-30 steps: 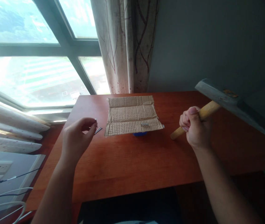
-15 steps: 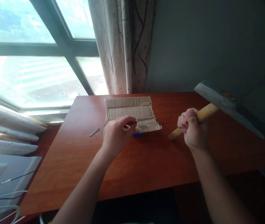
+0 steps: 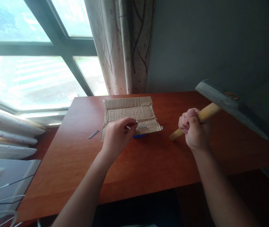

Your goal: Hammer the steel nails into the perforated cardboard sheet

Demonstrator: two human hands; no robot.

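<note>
The right hand [image 3: 197, 132] is clamped round the hammer [image 3: 209, 112] at three o'clock of the cardboard [image 3: 129, 113], handle running eight to two, head at two. The left hand [image 3: 116, 135] pinches a mostly hidden nail [image 3: 136, 121], slant unclear.

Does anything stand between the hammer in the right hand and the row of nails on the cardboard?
Nothing visible stands between the hammer and the row of nails. The left hand is close by, left of the row over the cardboard, not across that path.
</note>
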